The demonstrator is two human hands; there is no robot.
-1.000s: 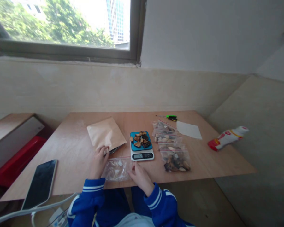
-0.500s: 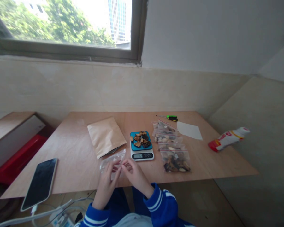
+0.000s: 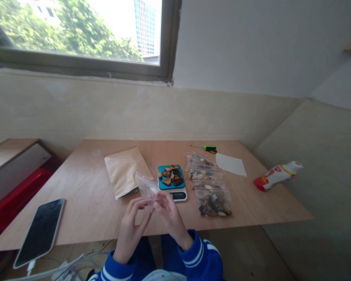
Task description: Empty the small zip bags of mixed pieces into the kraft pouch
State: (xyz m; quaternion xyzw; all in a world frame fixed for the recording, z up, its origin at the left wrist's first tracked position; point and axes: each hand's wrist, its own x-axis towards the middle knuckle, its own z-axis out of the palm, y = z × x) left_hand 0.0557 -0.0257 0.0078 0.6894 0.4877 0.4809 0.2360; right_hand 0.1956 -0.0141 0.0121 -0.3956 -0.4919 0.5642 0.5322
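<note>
Head view: I saw my left hand and right hand both pinching an empty clear bag, lifted above the table just before the scale. I judged its mouth needed parting evenly, thumbs against fingertips, without tearing

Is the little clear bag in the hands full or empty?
Empty, it seems. The clear bag, held up by the left hand and right hand, shows no pieces inside, unlike the filled bags beside the scale.
</note>
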